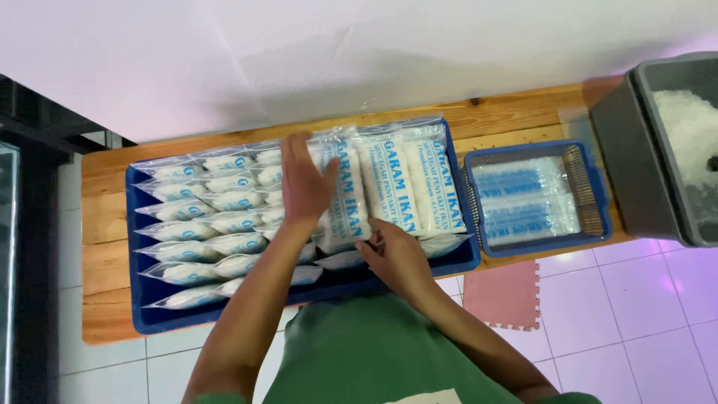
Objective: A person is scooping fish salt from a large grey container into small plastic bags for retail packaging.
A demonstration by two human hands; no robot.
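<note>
A large blue tray on a wooden bench holds several clear plastic packets of white salt with blue print. My left hand lies flat on a packet in the middle of the tray, fingers pressed against its left side. My right hand pinches the near end of that same packet at the tray's front. Two more packets lie side by side to its right. Rows of overlapping packets fill the tray's left half.
A small blue mesh basket with flat empty printed bags stands right of the tray. A grey bin of loose white salt sits at the far right. The wooden bench stands against a white wall. A pink foam mat lies on the tiled floor.
</note>
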